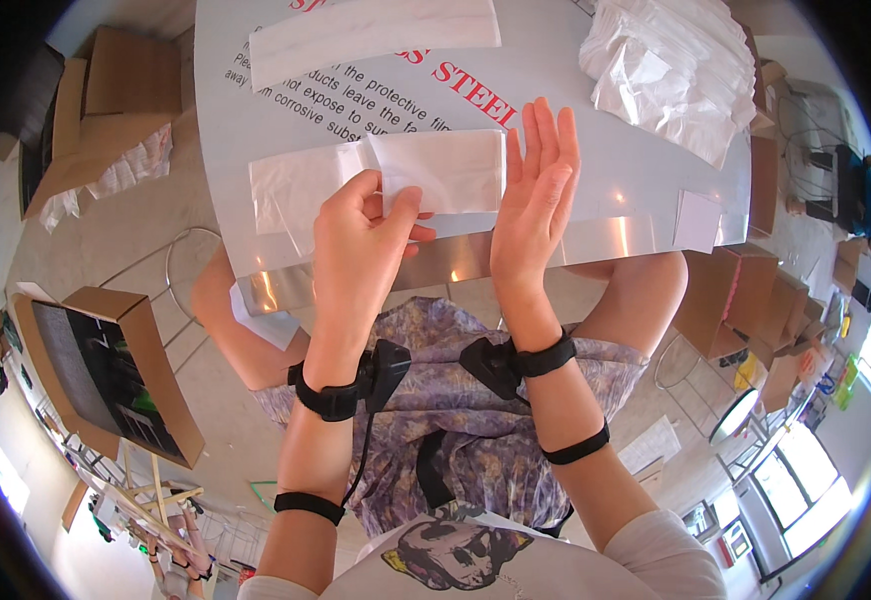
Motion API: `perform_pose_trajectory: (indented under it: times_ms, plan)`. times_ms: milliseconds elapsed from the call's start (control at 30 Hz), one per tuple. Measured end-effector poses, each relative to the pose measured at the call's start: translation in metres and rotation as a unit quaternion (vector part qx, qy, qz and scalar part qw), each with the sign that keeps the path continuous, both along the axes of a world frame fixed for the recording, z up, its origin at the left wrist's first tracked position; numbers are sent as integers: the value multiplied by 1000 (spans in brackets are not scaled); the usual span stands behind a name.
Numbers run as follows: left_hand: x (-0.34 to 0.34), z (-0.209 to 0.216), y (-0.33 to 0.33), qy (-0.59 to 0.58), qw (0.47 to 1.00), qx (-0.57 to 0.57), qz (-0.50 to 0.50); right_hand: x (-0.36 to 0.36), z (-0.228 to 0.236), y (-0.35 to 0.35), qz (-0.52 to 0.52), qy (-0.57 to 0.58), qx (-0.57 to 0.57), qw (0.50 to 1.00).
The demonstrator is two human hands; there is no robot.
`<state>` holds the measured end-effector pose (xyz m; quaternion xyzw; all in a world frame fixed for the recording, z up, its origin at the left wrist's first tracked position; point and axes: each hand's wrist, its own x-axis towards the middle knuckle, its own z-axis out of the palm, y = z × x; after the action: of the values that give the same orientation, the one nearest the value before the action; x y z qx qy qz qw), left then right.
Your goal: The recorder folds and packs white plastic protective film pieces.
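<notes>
A clear flat plastic bag (286,190) lies across the near part of the metal table (596,150), with a white sheet or insert (456,170) showing in its right half. My left hand (356,235) pinches the bag near its middle, thumb on top and fingertips partly hidden beneath. At the bag's right end, my right hand (541,200) is held edge-on with its fingers straight and nothing in it. Farther back rests another long, whitish strip-shaped bag (376,40).
A heap of clear plastic bags (671,75) covers the far right corner of the table. Small white square papers (697,220) sit by the right front edge. Cardboard boxes (111,370) stand on the floor at both sides.
</notes>
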<state>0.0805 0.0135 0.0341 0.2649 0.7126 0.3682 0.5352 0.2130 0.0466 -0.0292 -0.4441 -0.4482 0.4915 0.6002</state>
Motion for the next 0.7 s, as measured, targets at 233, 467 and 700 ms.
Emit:
perform_pose_trajectory:
  times_ms: [233, 467, 700]
  plan:
    - [-2, -5, 1, 44, 999, -10, -9, 0, 4, -6, 22, 3, 33, 999]
    - [-3, -9, 10, 151, 988, 15, 17, -3, 4, -11, 20, -19, 37, 999]
    - [8, 10, 15, -11, 998, 58, 2, 19, 10, -55, -41, -33, -5, 999]
